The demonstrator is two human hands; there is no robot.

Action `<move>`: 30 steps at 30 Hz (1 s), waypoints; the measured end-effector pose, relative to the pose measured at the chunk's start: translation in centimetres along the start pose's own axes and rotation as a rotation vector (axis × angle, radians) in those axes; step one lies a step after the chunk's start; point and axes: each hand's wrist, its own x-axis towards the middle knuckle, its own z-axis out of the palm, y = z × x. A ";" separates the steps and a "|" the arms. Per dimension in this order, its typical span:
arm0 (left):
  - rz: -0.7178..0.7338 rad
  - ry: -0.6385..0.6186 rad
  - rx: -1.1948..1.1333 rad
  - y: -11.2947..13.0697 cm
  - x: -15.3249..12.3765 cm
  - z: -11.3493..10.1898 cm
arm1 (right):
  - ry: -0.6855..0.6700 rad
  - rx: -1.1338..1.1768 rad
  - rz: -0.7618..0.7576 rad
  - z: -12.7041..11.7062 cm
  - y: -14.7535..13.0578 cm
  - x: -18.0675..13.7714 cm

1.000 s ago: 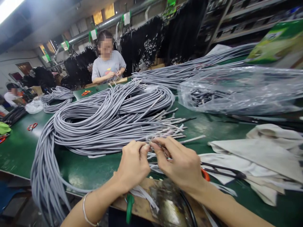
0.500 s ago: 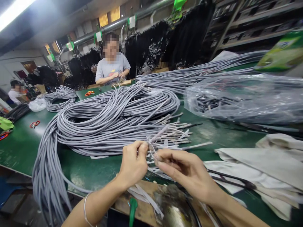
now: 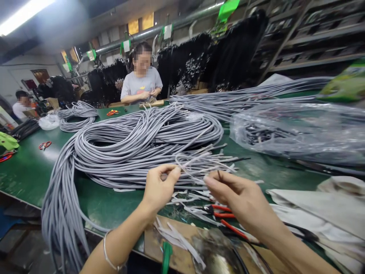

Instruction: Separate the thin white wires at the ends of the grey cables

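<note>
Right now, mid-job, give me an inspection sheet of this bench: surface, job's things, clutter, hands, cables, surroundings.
Surface: glossy green bench top, heavily loaded.
Job's things: fine pale strands fanned from stripped grey cable ends.
Clutter: white strip scraps, red-handled hand tool, clear plastic bag of dark parts, off-white cloth.
Hands: left hand pinches the strands; right hand fingertips closed beside them, contents too small to tell.
Cables: large grey cable coil spilling over the near edge; smaller grey coil far left.
Surroundings: person in grey T-shirt working opposite; hanging black bundles; shelving.
</note>
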 end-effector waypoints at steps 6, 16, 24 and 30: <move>-0.028 -0.011 -0.064 0.1 0.1 -0.2 | -0.070 0.129 -0.030 -0.6 -0.8 0.2; 0.194 0.059 0.301 -0.6 -0.3 0.0 | -0.273 0.521 0.077 -1.2 -1.0 -0.5; 0.039 0.000 0.040 -0.1 0.8 -1.2 | 0.341 0.155 -0.009 -2.7 -0.2 1.3; -0.081 -0.340 -0.123 0.0 -0.2 0.0 | 0.160 0.157 -0.017 -0.2 0.0 0.8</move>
